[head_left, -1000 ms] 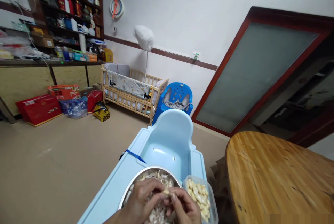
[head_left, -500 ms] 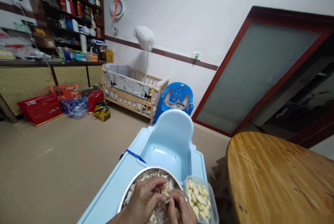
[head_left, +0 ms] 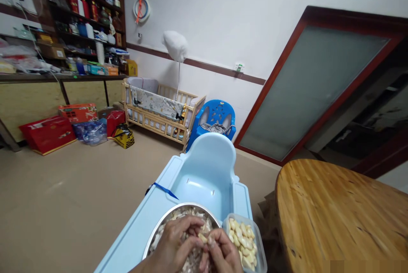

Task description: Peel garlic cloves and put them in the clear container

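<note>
While a dark shelf (head_left: 123, 14) is holding rows of bottles (head_left: 94, 11) at the upper left, a red bag (head_left: 47, 133) is standing on the floor (head_left: 79, 205) below it, and a bluish plastic bundle (head_left: 95, 131) is lying just to its right. Farther along, a wooden cot (head_left: 153, 125) is standing near the wall, with printed cloth lining its side. In the foreground, a blue strap (head_left: 166, 190) is lying across the left side of a light-blue chair (head_left: 212, 150). Just beside the strap, a round metal bowl (head_left: 191, 204) is holding a heap of papery skins (head_left: 183, 213); the hands are hiding much of it. The left hand (head_left: 177, 241) is reaching over the bowl with its thumb and fingers closing on one end of a pale garlic clove (head_left: 202, 237). The clove is resting between the two hands, above the heap, and the right hand (head_left: 223, 249) is pinching its other end, fingertips pressing together. Behind the light-blue chair, a darker blue chair (head_left: 219, 109) is standing with patterned cloth on its seat. Near the right hand, a clear plastic container (head_left: 262, 252) is holding many peeled cloves (head_left: 244, 241). At the far right, a wooden table (head_left: 341, 213) is stretching out below a frosted door panel (head_left: 312, 90).
</note>
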The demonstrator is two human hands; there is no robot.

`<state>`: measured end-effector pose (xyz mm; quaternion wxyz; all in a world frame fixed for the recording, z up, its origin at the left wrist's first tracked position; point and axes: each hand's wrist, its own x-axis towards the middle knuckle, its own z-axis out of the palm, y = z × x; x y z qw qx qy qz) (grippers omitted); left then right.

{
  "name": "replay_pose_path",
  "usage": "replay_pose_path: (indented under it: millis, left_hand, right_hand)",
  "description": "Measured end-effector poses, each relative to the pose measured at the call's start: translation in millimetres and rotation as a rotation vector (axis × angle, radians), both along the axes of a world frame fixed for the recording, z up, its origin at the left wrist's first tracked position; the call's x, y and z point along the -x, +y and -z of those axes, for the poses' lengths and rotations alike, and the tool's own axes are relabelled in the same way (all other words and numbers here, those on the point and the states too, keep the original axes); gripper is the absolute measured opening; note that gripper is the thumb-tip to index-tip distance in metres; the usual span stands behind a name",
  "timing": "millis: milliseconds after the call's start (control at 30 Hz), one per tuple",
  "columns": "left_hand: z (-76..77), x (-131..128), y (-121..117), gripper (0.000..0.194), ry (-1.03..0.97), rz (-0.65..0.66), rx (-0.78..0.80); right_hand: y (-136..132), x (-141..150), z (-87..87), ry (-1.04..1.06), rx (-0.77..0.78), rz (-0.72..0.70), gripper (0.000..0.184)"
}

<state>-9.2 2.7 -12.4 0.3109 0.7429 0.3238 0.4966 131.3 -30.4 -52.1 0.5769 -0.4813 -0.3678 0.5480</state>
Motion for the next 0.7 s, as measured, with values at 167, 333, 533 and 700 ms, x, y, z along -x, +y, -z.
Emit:
replay_pose_path:
  millis: [167, 333, 533, 700]
  left_hand:
    - [8.7, 2, 4, 0.016, 0.072, -0.096, -0.028]
    - [11.7, 5, 4, 0.016, 0.183, -0.140, -0.073]
    - [14.8, 2, 2, 0.020, 0.192, -0.078, -0.060]
    - [5.7, 1, 0, 0.023, 0.102, 0.039, -0.050]
  right_hand:
    - [3, -10, 3.4, -0.519, -0.270, 0.136, 0.032]
    - [3, -13, 2.1, -0.823, -0.425, 0.121, 0.013]
    - [5, -20, -5.5, -0.874, -0.575, 0.025, 0.022]
    - [3, -18, -10.6, -0.878, -0.613, -0.030, 0.022]
